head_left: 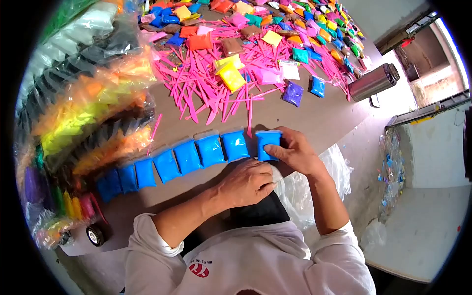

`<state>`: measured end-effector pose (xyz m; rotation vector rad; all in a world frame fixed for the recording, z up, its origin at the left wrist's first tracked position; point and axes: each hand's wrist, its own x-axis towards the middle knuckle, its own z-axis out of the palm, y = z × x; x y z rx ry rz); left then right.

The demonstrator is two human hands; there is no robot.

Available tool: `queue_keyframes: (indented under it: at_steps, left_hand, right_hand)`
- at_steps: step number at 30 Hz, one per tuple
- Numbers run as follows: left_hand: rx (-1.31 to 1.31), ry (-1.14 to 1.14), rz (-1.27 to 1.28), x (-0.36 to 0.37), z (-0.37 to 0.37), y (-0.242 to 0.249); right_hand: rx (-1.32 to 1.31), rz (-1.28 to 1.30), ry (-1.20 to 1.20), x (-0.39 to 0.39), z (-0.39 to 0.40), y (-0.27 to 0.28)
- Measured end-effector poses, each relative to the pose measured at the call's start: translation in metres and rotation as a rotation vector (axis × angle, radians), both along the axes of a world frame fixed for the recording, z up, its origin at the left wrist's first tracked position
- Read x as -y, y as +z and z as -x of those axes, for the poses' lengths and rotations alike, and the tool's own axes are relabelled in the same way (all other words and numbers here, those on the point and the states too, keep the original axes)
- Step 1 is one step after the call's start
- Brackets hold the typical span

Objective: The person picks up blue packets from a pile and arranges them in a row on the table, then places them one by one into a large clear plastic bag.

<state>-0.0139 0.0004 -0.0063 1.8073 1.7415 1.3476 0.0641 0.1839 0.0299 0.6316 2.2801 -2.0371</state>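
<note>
My right hand [293, 150] pinches a blue packet [264, 141] between thumb and fingers, at the right end of a row of blue packets [187, 156] on the brown table. My left hand [250, 181] is closed just below that packet, near the table's front edge. Its thumb and index finger are pressed together, with a thin pale sliver at their tips that I cannot make out. The row curves down to the left, and the packets at its far left lie in shade. A pink stick [250, 118] lies just above the gap between the held packet and the row.
Pink sticks [189, 93] and many coloured packets [231, 76] are heaped at the back. Clear bags of coloured packets [93, 113] line the left side. A metal flask [374, 82] lies at the right edge. Tape [95, 235] is at lower left, clear plastic [300, 196] beside my right forearm.
</note>
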Motion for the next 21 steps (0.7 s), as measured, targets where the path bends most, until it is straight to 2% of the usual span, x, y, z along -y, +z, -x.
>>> queue_keyframes:
  at_steps: [1, 6, 8, 11, 14, 17, 21]
  left_hand:
    - [0.002, 0.000, -0.002, 0.000, 0.000, 0.001]
    - [0.023, -0.003, -0.017, 0.000, 0.000, 0.002]
    - [0.025, -0.019, -0.002, 0.000, 0.000, 0.001]
    - [0.016, -0.021, -0.005, 0.000, 0.000, 0.001]
    - [0.008, -0.008, -0.030, -0.001, -0.002, -0.002]
    - [0.009, -0.018, -0.008, 0.000, -0.001, 0.000]
    - [-0.007, -0.019, 0.023, -0.001, 0.000, 0.001]
  right_hand:
    - [-0.041, -0.020, 0.069, 0.002, 0.009, -0.001]
    - [0.003, -0.153, 0.071, 0.003, 0.026, -0.003]
    - [-0.151, -0.631, 0.020, 0.010, 0.024, 0.003]
    - [-0.016, -0.592, 0.036, 0.010, 0.021, 0.003]
    - [-0.017, -0.527, 0.120, 0.008, 0.021, 0.004]
    - [-0.135, -0.509, 0.192, 0.007, 0.028, 0.001]
    - [-0.161, -0.486, 0.117, -0.003, 0.043, -0.008]
